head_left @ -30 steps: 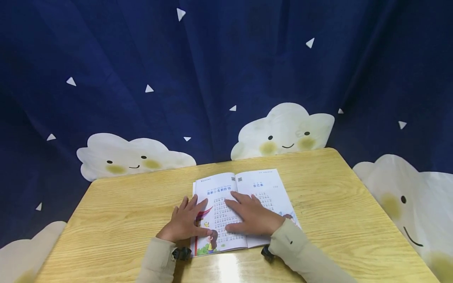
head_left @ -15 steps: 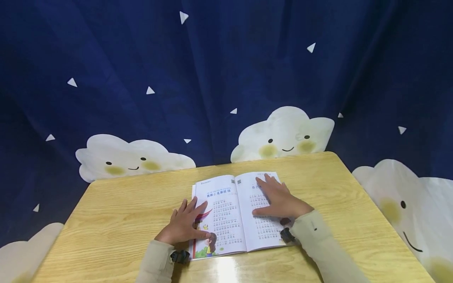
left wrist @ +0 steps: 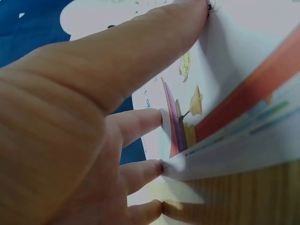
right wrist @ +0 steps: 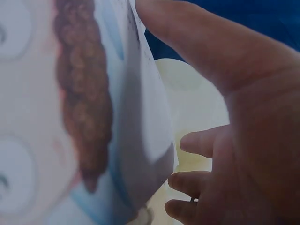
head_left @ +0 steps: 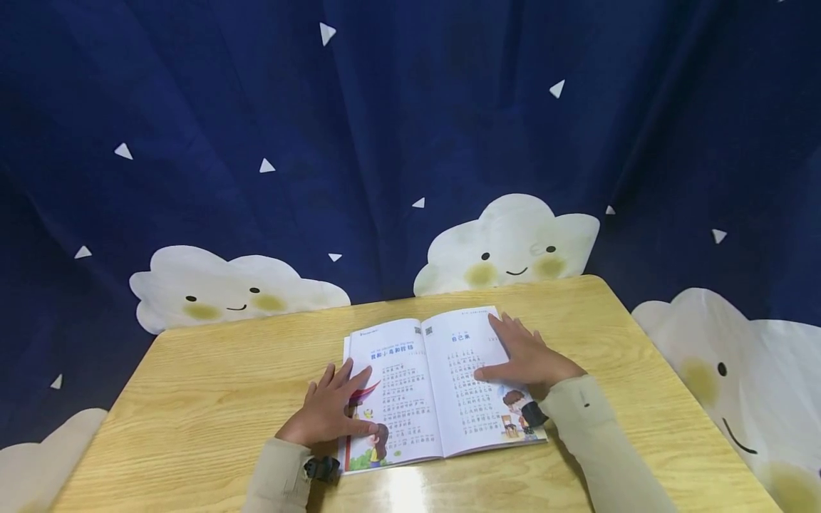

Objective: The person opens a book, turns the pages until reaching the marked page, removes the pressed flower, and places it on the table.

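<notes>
An open book (head_left: 400, 385) with printed text and coloured drawings lies on the wooden table. On its left page edge rests my left hand (head_left: 330, 410), fingers spread and thumb over the drawing of a figure at the lower corner. In the left wrist view that hand's fingertips (left wrist: 152, 117) touch the page beside a red stripe. My right hand (head_left: 529, 356) lies over the outer edge of the right page, thumb reaching inward across the text. The right wrist view shows the page (right wrist: 145, 117) bowing close to the camera, with the right fingers (right wrist: 199, 140) loosely extended beyond its edge.
The wooden table (head_left: 224, 399) extends around the book on all sides. Behind it hangs a dark blue curtain (head_left: 385, 128) with white triangles and smiling clouds (head_left: 513, 242). A small black device (head_left: 322, 468) sits at the left wrist.
My right hand has slid from the middle of the book out to the right page's outer edge, uncovering the text and a drawing. My left hand has stayed on the left page.
</notes>
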The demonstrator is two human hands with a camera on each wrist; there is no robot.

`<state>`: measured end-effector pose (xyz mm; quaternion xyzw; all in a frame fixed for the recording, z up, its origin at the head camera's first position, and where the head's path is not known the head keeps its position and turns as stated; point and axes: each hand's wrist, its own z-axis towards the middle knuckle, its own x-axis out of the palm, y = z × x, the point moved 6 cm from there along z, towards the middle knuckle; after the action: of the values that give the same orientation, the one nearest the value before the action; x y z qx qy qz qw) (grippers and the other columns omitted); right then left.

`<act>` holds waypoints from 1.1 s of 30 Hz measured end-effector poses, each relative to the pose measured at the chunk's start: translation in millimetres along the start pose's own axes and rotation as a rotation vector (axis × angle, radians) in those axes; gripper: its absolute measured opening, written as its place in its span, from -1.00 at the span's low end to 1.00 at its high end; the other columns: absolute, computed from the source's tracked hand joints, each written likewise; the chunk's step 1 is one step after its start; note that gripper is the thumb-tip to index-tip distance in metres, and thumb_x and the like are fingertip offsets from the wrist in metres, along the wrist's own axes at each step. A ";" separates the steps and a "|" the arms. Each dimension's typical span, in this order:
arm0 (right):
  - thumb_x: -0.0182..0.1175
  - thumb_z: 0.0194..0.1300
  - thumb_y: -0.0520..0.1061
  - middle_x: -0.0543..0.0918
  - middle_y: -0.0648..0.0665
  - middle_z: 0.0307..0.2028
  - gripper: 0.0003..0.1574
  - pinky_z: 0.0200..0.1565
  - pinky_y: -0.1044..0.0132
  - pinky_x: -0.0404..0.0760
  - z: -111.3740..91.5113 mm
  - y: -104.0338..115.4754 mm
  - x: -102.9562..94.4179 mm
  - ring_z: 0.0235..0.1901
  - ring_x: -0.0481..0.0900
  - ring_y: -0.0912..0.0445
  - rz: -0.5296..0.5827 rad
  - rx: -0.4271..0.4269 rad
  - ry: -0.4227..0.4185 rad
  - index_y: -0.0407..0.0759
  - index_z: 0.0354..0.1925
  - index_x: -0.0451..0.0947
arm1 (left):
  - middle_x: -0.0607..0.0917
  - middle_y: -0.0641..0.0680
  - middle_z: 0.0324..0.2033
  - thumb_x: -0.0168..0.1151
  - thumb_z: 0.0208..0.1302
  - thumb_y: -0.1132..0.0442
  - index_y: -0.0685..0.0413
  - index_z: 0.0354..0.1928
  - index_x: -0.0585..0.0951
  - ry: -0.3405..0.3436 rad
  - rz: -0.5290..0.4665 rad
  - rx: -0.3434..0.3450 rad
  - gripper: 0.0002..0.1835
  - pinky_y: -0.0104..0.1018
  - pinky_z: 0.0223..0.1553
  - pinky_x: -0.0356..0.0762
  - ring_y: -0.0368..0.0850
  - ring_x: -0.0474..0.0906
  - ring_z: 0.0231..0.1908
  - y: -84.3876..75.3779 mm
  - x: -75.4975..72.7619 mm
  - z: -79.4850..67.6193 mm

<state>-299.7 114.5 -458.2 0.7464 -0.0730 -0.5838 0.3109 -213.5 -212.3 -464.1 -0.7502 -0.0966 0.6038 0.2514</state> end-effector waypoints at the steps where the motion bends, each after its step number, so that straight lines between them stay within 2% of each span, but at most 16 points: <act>1: 0.36 -0.13 0.51 -0.18 -0.25 0.52 0.52 0.32 -0.34 -0.29 0.0 -0.6 0.1 0.46 -0.27 -0.31 0.003 0.006 0.004 -0.11 0.53 -0.13 | 0.04 0.26 0.47 0.46 -0.14 -0.28 -0.11 0.45 0.26 0.000 0.000 -0.002 0.08 0.49 0.24 -0.24 0.43 -0.24 0.42 -0.2 0.0 0.0; 13: 0.35 -0.14 0.53 -0.18 -0.20 0.52 0.51 0.32 -0.34 -0.35 1.9 -1.6 0.4 0.48 -0.29 -0.23 0.021 0.027 0.041 -0.04 0.53 -0.14 | 0.01 0.26 0.48 0.46 -0.13 -0.28 -0.13 0.46 0.24 0.003 0.001 0.000 0.07 0.50 0.23 -0.24 0.43 -0.26 0.42 -0.3 -1.5 -0.5; 20: 0.41 -0.18 0.48 -0.21 -0.12 0.53 0.54 0.33 -0.31 -0.39 1.0 -1.5 0.3 0.48 -0.38 -0.19 0.161 0.065 0.073 0.05 0.54 -0.18 | 0.00 0.26 0.48 0.44 -0.11 -0.29 -0.14 0.46 0.23 0.005 0.011 0.000 0.07 0.51 0.22 -0.25 0.43 -0.27 0.42 0.9 -1.1 1.7; 25: 0.44 -0.19 0.45 -0.23 -0.10 0.53 0.55 0.33 -0.33 -0.29 0.3 -3.1 1.8 0.48 -0.39 -0.16 0.281 0.071 0.100 0.17 0.54 -0.23 | 0.00 0.27 0.48 0.46 -0.11 -0.27 -0.11 0.46 0.23 0.012 -0.008 0.008 0.07 0.53 0.21 -0.28 0.44 -0.28 0.42 0.5 -0.8 2.1; 27: 0.45 -0.16 0.41 -0.23 -0.12 0.53 0.52 0.34 -0.29 -0.14 -0.7 -3.4 2.4 0.46 -0.13 -0.17 0.346 0.070 0.115 0.21 0.54 -0.24 | -0.01 0.28 0.48 0.46 -0.11 -0.26 -0.11 0.46 0.23 0.016 -0.017 0.013 0.07 0.54 0.21 -0.28 0.45 -0.29 0.42 0.4 -0.4 1.8; 29: 0.46 -0.09 0.33 -0.07 -0.17 0.50 0.46 0.30 -0.21 0.16 -2.3 -2.3 3.3 0.32 0.24 -0.19 0.457 0.072 0.146 0.28 0.53 -0.25 | -0.01 0.28 0.48 0.46 -0.10 -0.26 -0.10 0.46 0.23 0.017 -0.020 0.017 0.07 0.54 0.20 -0.28 0.45 -0.29 0.42 0.7 0.0 1.7; 31: 0.45 -0.02 0.27 0.17 -0.20 0.39 0.40 0.13 -0.05 0.47 -4.0 -0.4 2.3 0.03 0.56 -0.13 0.523 0.064 0.161 0.29 0.52 -0.26 | -0.01 0.28 0.48 0.46 -0.10 -0.26 -0.10 0.46 0.23 0.018 -0.020 0.020 0.07 0.54 0.20 -0.27 0.45 -0.29 0.42 1.0 0.5 1.5; 33: 0.42 0.06 0.22 0.38 -0.20 0.22 0.35 -0.08 0.09 0.62 -5.9 2.8 -0.1 -0.23 0.68 -0.08 0.573 0.046 0.175 0.30 0.52 -0.27 | -0.02 0.28 0.48 0.46 -0.10 -0.26 -0.10 0.46 0.23 0.021 -0.020 0.020 0.07 0.54 0.20 -0.27 0.44 -0.29 0.42 1.3 0.9 1.2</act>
<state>-293.6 114.5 -455.9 0.7497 -0.2665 -0.4041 0.4512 -214.6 -212.7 -465.7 -0.7529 -0.0952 0.5945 0.2659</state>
